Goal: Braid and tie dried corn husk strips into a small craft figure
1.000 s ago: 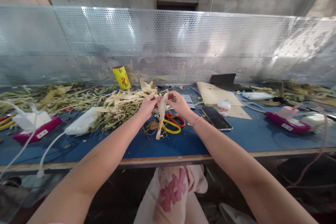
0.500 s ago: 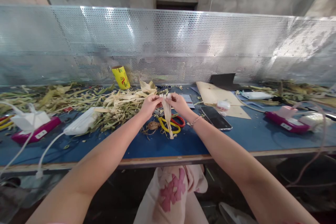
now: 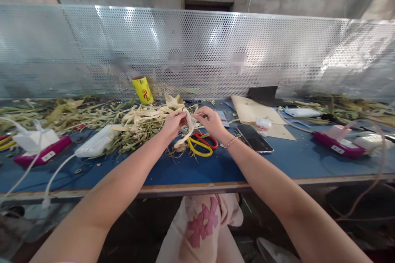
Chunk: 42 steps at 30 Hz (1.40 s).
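Between my hands, above the table, is a pale dried corn husk (image 3: 190,124), its narrow end trailing down to the left. My left hand (image 3: 174,124) is closed on its left side. The thumb and forefinger of my right hand (image 3: 211,121) pinch near its upper right edge. Below the husk lie scissors (image 3: 200,147) with yellow and red handles, their blades mostly hidden. A small brown knotted piece with stringy ends lies beside them, partly covered by the husk. Behind my left hand spreads a heap of dried husks (image 3: 145,121).
A yellow tube (image 3: 142,90) stands tilted by the perforated metal screen (image 3: 203,49). On the right are a phone (image 3: 254,139), cardboard (image 3: 256,109) and a magenta power strip (image 3: 339,146). A white charger (image 3: 97,141) and another magenta strip (image 3: 46,154) lie left.
The husk, hanging straight down before, now swings left with its end over the brown knotted piece. My left hand has shifted slightly left, and my fingers have moved a little apart.
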Motion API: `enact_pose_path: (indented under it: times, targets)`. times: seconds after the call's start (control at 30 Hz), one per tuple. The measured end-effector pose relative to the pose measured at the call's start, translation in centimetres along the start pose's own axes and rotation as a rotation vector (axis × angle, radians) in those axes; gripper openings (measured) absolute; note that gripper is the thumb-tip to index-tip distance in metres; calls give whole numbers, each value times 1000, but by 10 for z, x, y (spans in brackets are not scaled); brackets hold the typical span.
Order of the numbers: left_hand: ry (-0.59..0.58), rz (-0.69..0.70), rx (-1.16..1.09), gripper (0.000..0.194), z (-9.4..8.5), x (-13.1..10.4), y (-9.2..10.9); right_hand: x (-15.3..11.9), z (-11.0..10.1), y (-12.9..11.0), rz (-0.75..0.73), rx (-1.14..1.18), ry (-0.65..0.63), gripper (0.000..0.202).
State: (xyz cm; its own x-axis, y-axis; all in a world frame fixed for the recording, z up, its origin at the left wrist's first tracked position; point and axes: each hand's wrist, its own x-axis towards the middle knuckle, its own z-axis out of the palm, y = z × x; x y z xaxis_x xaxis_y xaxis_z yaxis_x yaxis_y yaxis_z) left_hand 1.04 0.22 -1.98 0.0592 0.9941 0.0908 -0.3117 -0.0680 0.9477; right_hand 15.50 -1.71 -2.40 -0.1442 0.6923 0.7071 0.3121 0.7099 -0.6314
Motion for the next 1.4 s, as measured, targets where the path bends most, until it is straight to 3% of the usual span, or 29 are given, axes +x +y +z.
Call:
enact_pose_path:
  times: [0.13, 0.4, 0.57, 0.73, 0.9, 1.2, 1.3, 1.4]
  targets:
    - [20, 22, 2, 13, -2, 2, 0, 0, 0, 0, 15, 12, -26, 10]
    - [-134, 125, 160, 21, 3, -6, -4, 3, 5, 12, 238, -2, -6, 16]
    - [-156, 118, 154, 18, 4, -8, -3, 3, 4, 7, 247, -22, -7, 13]
    - [-142, 92, 132, 13, 6, -10, -1, 2, 5, 8, 179, -57, -8, 11]
    - [-137, 29, 43, 9, 8, -12, 0, 0, 4, 6, -57, -182, 19, 6]
    - [-73, 34, -2, 11, 6, -8, 0, -3, 0, -4, -225, -176, -67, 8]
    - [-62, 45, 1, 15, 4, -4, -2, -2, 3, 0, -98, -112, -10, 6]
    - [-39, 69, 32, 21, 3, -3, -4, -1, 8, 5, 225, 95, 51, 33]
